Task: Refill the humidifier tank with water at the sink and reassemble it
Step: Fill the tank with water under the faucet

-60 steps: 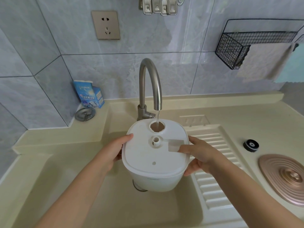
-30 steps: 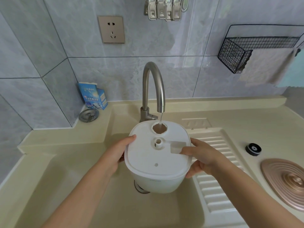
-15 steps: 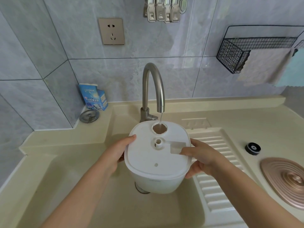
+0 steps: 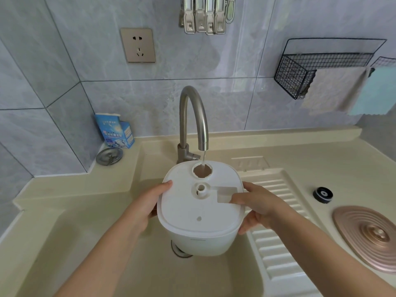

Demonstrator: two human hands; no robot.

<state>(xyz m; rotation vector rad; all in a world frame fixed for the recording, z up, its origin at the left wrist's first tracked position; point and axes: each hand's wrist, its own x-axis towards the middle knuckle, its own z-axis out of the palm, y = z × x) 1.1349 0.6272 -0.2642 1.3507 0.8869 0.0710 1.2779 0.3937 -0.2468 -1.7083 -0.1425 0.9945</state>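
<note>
The white humidifier tank [image 4: 192, 213] hangs upside down over the cream sink [image 4: 150, 275], its round fill hole under the steel faucet [image 4: 192, 116]. A thin stream of water runs from the spout into the hole. My left hand [image 4: 147, 206] grips the tank's left side, thumb on its upper rim. My right hand [image 4: 257, 206] grips the right side, thumb lying across the flat top. A small black round cap [image 4: 322, 194] lies on the counter at the right.
A ribbed drainboard [image 4: 276, 243] borders the sink's right side. A rose-gold ridged lid [image 4: 368, 236] sits at the far right. A blue box [image 4: 114, 130] and a metal strainer [image 4: 109, 155] stand back left. A black wire basket [image 4: 300, 71] and cloths hang on the wall.
Both hands and the tank have stayed where they were under the running water. The view has only shifted slightly.
</note>
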